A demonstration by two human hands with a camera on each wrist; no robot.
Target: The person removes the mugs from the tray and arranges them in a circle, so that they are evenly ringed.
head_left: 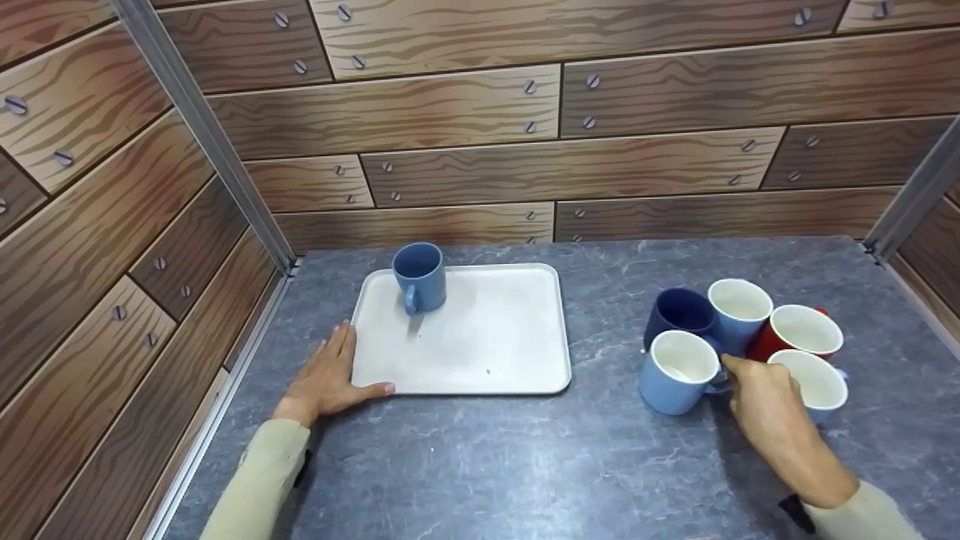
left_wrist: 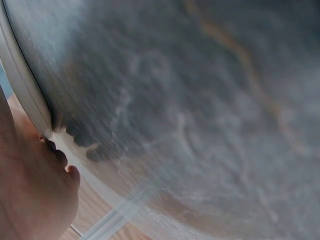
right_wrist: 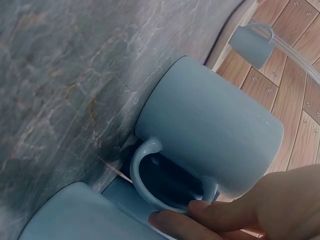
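Observation:
My left hand [head_left: 322, 379] lies along the near left corner of a white rectangular tray [head_left: 491, 337], fingers straight by its left side and thumb at its front edge. A blue mug [head_left: 427, 291] stands upright on the tray's far left part. On the right, my right hand [head_left: 776, 409] pinches the handle of a light blue mug [head_left: 667, 386] with a white inside. In the right wrist view, thumb and finger meet at that handle [right_wrist: 145, 185], and the mug [right_wrist: 210, 125] stands upright on the tabletop.
Close around the held mug stand a dark blue mug [head_left: 667, 315], another light blue mug [head_left: 739, 322], a red mug [head_left: 765, 341] and a light blue mug [head_left: 821, 394] beside my right hand. Wood-patterned walls [head_left: 465, 127] enclose the grey marbled table [head_left: 480, 472].

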